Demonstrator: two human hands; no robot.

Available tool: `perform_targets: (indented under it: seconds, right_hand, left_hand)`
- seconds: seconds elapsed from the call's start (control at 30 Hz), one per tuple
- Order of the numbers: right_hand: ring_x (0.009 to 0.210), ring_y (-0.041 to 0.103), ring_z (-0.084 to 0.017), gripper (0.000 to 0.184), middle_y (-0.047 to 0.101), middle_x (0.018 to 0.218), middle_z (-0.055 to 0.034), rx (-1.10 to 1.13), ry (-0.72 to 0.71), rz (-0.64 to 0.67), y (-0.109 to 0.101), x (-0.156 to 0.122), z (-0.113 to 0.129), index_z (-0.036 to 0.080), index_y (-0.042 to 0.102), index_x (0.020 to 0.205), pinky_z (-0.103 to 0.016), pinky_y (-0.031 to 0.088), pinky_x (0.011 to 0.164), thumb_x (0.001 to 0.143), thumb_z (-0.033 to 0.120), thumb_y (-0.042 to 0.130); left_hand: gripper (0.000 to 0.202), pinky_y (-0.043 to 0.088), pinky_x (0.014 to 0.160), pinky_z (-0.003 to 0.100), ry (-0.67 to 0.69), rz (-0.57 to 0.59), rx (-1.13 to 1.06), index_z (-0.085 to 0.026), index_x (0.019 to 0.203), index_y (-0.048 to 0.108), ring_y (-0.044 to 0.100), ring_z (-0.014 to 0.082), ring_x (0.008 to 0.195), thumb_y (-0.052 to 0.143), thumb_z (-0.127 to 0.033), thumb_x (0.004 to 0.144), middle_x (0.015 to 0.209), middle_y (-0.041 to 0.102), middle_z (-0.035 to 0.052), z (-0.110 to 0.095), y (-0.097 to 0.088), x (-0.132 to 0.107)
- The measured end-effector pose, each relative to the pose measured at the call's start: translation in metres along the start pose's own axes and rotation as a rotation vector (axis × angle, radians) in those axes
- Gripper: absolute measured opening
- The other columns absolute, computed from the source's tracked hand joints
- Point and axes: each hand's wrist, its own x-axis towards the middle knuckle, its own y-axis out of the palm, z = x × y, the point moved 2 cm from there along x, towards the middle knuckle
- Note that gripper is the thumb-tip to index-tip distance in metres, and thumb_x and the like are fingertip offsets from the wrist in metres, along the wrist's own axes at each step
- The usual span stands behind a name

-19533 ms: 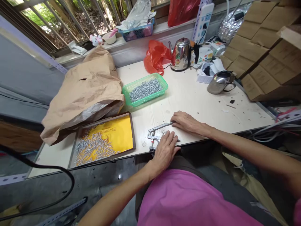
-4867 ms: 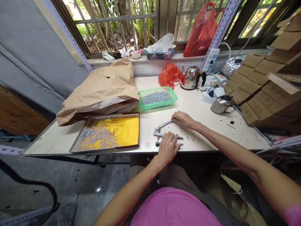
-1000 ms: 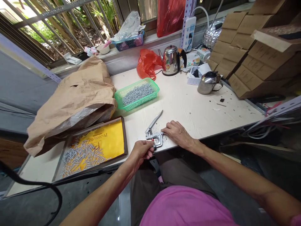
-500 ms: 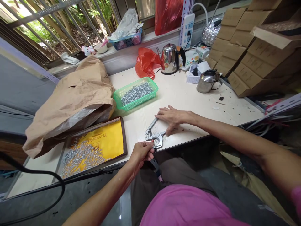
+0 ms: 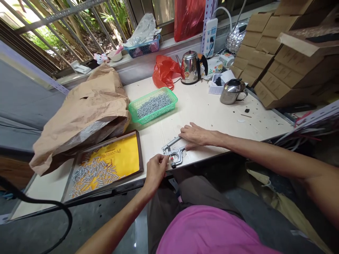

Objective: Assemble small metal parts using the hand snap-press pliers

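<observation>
Silver snap-fastener pliers (image 5: pixel 173 142) lie at the table's front edge, with a spring between the handles and a red and black part at the jaw. My right hand (image 5: pixel 195 135) is closed around the handle ends, fingers over the upper handle and thumb by the lower one. Beside the jaw, my left hand (image 5: pixel 156 168) pinches with thumb and index finger; whatever is between them is too small to make out. To the left, a shallow tray (image 5: pixel 141 155) with a yellow lining holds many small metal pieces (image 5: pixel 97 174). Similar pieces fill a green basket (image 5: pixel 153 119) farther back.
A large brown paper bag (image 5: pixel 82 102) slumps behind the tray. At the back stand a steel kettle (image 5: pixel 189 68), a red plastic bag (image 5: pixel 164 72) and a smaller steel pot (image 5: pixel 230 93). Cardboard boxes (image 5: pixel 280 67) are stacked on the right. A black cable (image 5: pixel 47 203) loops at lower left.
The upper handle of the pliers has swung down closer to the lower one under my right hand. My left hand has shifted slightly left and up, off the jaw's tip.
</observation>
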Motion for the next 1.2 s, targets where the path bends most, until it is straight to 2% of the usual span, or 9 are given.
perform_targets:
  seconds: [0.1,0.17,0.23,0.4,0.53,0.73,0.93,1.07,1.2]
  right_hand:
    - [0.098,0.052,-0.028,0.039,0.058,0.101,-0.0127,-0.026,-0.017,-0.038,0.005,-0.003,0.003,0.010,0.062,0.103,-0.047,0.034,0.091,0.081,0.042,0.070]
    - [0.098,0.051,-0.028,0.040,0.058,0.102,-0.0129,-0.029,-0.031,-0.059,0.009,-0.005,0.002,0.011,0.061,0.105,-0.046,0.035,0.090,0.082,0.043,0.068]
    - [0.097,0.051,-0.027,0.045,0.057,0.103,-0.0132,-0.007,-0.048,-0.065,0.011,-0.007,-0.001,0.011,0.060,0.110,-0.042,0.037,0.087,0.083,0.046,0.066]
    - [0.096,0.051,-0.026,0.061,0.055,0.109,-0.0156,0.040,-0.026,-0.011,0.006,-0.012,-0.011,0.010,0.057,0.115,-0.036,0.041,0.080,0.078,0.057,0.067]
    - [0.096,0.052,-0.027,0.046,0.058,0.103,-0.0136,-0.014,-0.002,0.071,-0.003,-0.013,-0.005,0.011,0.061,0.106,-0.035,0.040,0.080,0.081,0.049,0.068]
    - [0.091,0.055,-0.022,0.020,0.062,0.094,-0.0108,0.005,0.043,0.049,-0.001,-0.014,0.008,0.012,0.063,0.095,-0.031,0.037,0.076,0.089,0.030,0.061]
    - [0.080,0.055,-0.018,0.021,0.062,0.087,-0.0084,0.071,0.067,0.019,0.014,-0.015,0.005,0.014,0.062,0.091,-0.028,0.034,0.070,0.095,0.031,0.050]
    - [0.087,0.054,-0.021,0.026,0.061,0.095,-0.0093,0.059,0.078,-0.047,0.011,-0.015,-0.003,0.015,0.064,0.100,-0.028,0.035,0.072,0.089,0.038,0.060]
    - [0.089,0.055,-0.023,0.046,0.059,0.096,-0.0109,0.101,0.006,-0.017,0.007,-0.011,-0.019,0.015,0.065,0.102,-0.029,0.037,0.071,0.082,0.056,0.063]
  left_hand:
    - [0.020,0.049,0.074,0.030,0.401,-0.134,0.320,-0.017,0.096,0.065,0.063,0.0193,0.082,0.055,-0.033,0.087,0.093,0.067,0.0067,-0.018,0.004,0.007]
    - [0.031,0.046,0.089,0.035,0.598,-0.107,0.483,-0.018,0.113,0.059,0.056,0.0239,0.105,0.060,-0.030,0.084,0.114,0.063,0.0087,-0.030,0.014,0.016]
    - [0.044,0.043,0.095,0.038,0.681,-0.046,0.609,-0.018,0.123,0.053,0.051,0.0260,0.113,0.064,-0.030,0.082,0.124,0.058,0.0097,-0.040,0.022,0.026]
    - [0.049,0.045,0.090,0.037,0.665,0.048,0.792,-0.012,0.123,0.051,0.051,0.0278,0.108,0.063,-0.034,0.081,0.115,0.059,0.0121,-0.053,0.028,0.041]
    - [0.051,0.046,0.085,0.037,0.677,0.084,0.865,-0.013,0.122,0.053,0.051,0.0282,0.104,0.064,-0.039,0.080,0.112,0.059,0.0124,-0.059,0.026,0.046]
    - [0.024,0.046,0.080,0.034,0.696,0.085,0.789,-0.017,0.101,0.065,0.053,0.0244,0.097,0.059,-0.033,0.085,0.098,0.060,0.0082,-0.057,0.031,0.047]
    - [0.014,0.046,0.078,0.033,0.668,0.099,0.742,-0.018,0.090,0.068,0.053,0.0229,0.094,0.057,-0.026,0.086,0.092,0.062,0.0066,-0.057,0.033,0.047]
    - [0.020,0.048,0.082,0.036,0.665,0.032,0.749,-0.018,0.100,0.065,0.054,0.0247,0.098,0.058,-0.030,0.086,0.099,0.063,0.0082,-0.054,0.031,0.043]
    - [0.024,0.046,0.095,0.042,0.722,-0.137,0.700,-0.015,0.111,0.060,0.051,0.0272,0.116,0.052,-0.021,0.089,0.124,0.058,0.0135,-0.039,0.044,0.026]
